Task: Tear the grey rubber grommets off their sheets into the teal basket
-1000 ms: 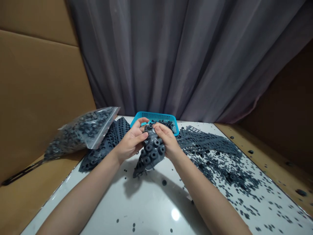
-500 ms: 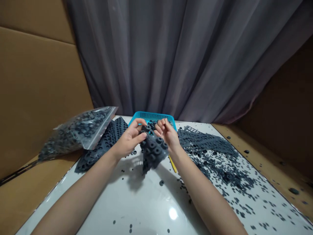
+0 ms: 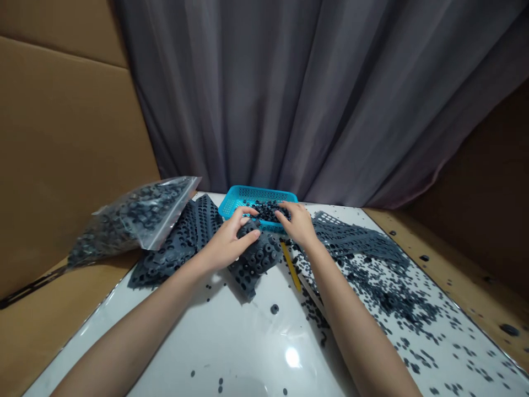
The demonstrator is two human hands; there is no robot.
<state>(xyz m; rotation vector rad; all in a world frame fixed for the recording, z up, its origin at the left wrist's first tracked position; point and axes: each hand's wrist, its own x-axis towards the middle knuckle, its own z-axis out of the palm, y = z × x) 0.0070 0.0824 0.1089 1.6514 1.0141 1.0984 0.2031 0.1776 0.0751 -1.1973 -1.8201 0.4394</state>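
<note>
My left hand [image 3: 231, 238] is closed on a dark grey rubber sheet [image 3: 258, 256] studded with ring-shaped moulded parts. The sheet hangs low over the white table, its lower corner pointing towards me. My right hand [image 3: 296, 221] is at the right front of a blue plastic basket [image 3: 231, 205], its thumb and fingers apart and nothing visible between them. Small black rubber pieces [image 3: 268, 210] lie in the basket beneath the fingertips. A yellow-handled tool [image 3: 291, 267] rests on the table between the sheet and my right forearm.
A zip bag full of dark rubber parts [image 3: 132, 218] leans at the left, beside more studded sheets [image 3: 173, 248]. Perforated sheets [image 3: 359, 240] and many scattered black bits [image 3: 392, 300] cover the right side. Cardboard walls and a grey curtain [image 3: 264, 99] enclose the table.
My right hand has moved from beside the sheet down to the basket, and its fingers have spread. My left hand has lowered the sheet nearer the table.
</note>
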